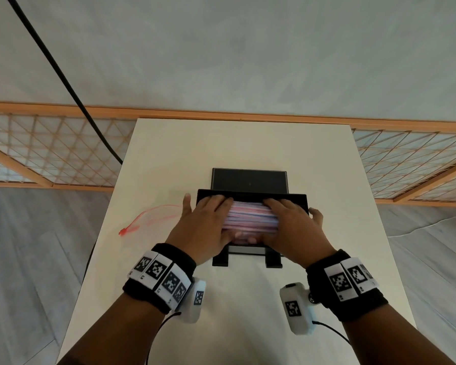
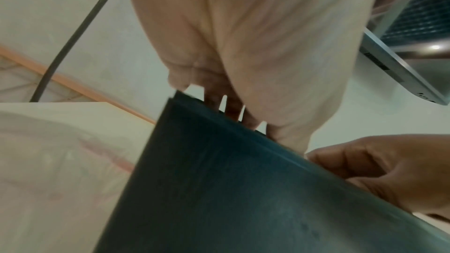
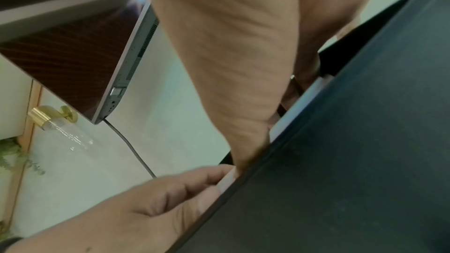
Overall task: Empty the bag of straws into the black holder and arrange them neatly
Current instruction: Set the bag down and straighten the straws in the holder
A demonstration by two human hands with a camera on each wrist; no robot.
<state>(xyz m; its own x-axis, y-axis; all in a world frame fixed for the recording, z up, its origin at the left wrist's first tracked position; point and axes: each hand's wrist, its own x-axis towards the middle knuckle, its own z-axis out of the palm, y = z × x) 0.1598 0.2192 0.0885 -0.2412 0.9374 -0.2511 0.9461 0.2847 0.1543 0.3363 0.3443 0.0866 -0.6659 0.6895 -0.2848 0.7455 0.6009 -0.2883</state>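
Soft even daylight in the head view; both wrist views blurred.

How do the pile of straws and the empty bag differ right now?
The straws fill the black holder, under the left hand and right hand; the bag lies untouched on the table, left of the holder. The straws form a thick pink, blue and white pile; the bag is flat, clear, red-edged. Both are light plastic-looking things.

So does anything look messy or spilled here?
Nothing spilled. The pink-and-blue striped straws lie level in the black holder under both hands. The only stray thing is the empty clear bag with red zip, lying on the white table.
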